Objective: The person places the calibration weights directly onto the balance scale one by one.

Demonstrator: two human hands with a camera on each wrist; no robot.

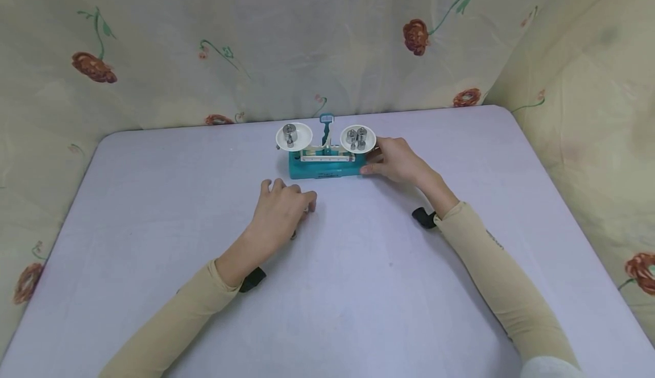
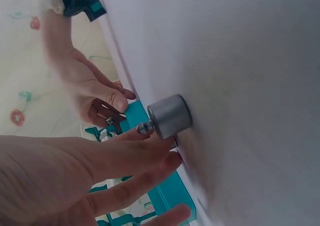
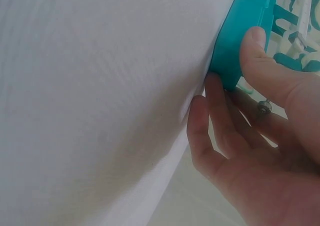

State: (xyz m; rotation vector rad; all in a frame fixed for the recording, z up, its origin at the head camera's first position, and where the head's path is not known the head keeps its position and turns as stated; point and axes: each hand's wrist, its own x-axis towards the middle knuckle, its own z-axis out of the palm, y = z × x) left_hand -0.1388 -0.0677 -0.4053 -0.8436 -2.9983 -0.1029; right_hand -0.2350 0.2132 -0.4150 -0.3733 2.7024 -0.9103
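A teal balance scale (image 1: 327, 165) with two white pans stands at the back of the table. My right hand (image 1: 399, 159) grips the right end of its base. In the right wrist view the thumb (image 3: 255, 46) presses the base's face, and fingers touch its end. My left hand (image 1: 278, 210) is low in front of the scale, fingers spread forward and bent. Right by its fingers, in the left wrist view, is an upright metal weight (image 2: 170, 116) with a knob. Whether those fingers pinch it, and whether it touches the table, I cannot tell.
Several metal weights lie in the scale's left pan (image 1: 306, 139) and right pan (image 1: 372, 145). Behind the pale tablecloth (image 1: 348, 298) hangs a floral curtain (image 1: 332, 42). Black wrist pieces (image 1: 423, 217) show below both sleeves.
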